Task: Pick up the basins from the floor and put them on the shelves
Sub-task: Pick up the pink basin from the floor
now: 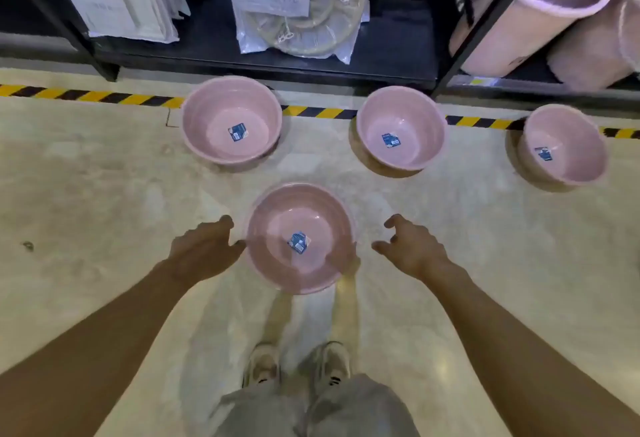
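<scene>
Both hands, left hand (pixel 204 246) and right hand (pixel 412 246), hover spread and empty either side of the nearest round pink plastic basin (pixel 300 238) on the floor (pixel 104 194); the left fingertips may graze its rim. Nothing looks shelved yet: three more pink basins (pixel 231 121) sit along the striped tape (pixel 86 95) by the black shelf's edge (pixel 270 68). Bare floor surrounds each.

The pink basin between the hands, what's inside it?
Only a small blue label lies on the bottom of the nearest basin; nothing else is in it. The floor beneath it is covered, so that part cannot be seen.
</scene>
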